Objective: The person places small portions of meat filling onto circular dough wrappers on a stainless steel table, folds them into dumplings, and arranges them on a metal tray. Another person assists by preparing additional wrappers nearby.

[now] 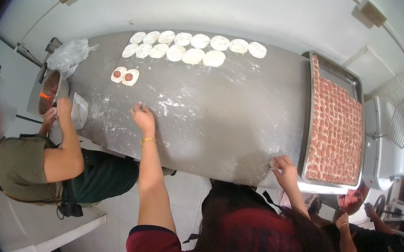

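floury table (211,117) bears dough rounds (200,41) beyond wearer's hands (143,117) (284,168).

Layout of the bench (203,100): dough rounds (193,56) in two rows along the far edge; two topped rounds (130,78) before their left end; at right, a tray (337,76) bearing topped pieces (334,131); at left, a bowl (62,88), with a plastic bag (69,57) behind.

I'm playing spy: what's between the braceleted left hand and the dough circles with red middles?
In the head view, just dusty grey tabletop lies between the left hand and those dough circles.
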The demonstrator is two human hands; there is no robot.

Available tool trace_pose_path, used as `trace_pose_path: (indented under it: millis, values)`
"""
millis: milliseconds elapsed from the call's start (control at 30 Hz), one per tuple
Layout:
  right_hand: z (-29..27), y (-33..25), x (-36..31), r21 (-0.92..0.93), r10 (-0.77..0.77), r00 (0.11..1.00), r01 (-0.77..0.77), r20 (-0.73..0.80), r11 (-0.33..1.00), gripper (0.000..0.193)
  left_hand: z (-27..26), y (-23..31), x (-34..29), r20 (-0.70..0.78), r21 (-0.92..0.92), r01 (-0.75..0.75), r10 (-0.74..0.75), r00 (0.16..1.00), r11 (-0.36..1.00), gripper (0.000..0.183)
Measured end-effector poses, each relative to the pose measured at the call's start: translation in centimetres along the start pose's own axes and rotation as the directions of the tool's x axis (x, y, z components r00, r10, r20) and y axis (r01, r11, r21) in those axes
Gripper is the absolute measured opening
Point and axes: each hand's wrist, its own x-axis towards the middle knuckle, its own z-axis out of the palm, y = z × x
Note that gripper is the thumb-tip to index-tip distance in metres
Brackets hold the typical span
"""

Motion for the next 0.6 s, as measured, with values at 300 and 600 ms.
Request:
trace_pose_path:
  millis: [300, 600]
  values:
    - [-2.4, -3.9, 0.0, -0.076, 0.13, 0.991, -0.133, -0.037, 0.988, 0.043, 4.2, -7.1, 15.3, 0.113, 0.319, -0.174, 0.145, 0.983, 0.932, 0.043]
    - [-2.0, -5.8, 1.3, -0.105, 0.154, 0.987, -0.157, -0.036, 0.982, 0.044, 3.6, -5.3, 14.0, 0.104, 0.407, -0.243, 0.22, 0.97, 0.88, 0.037]
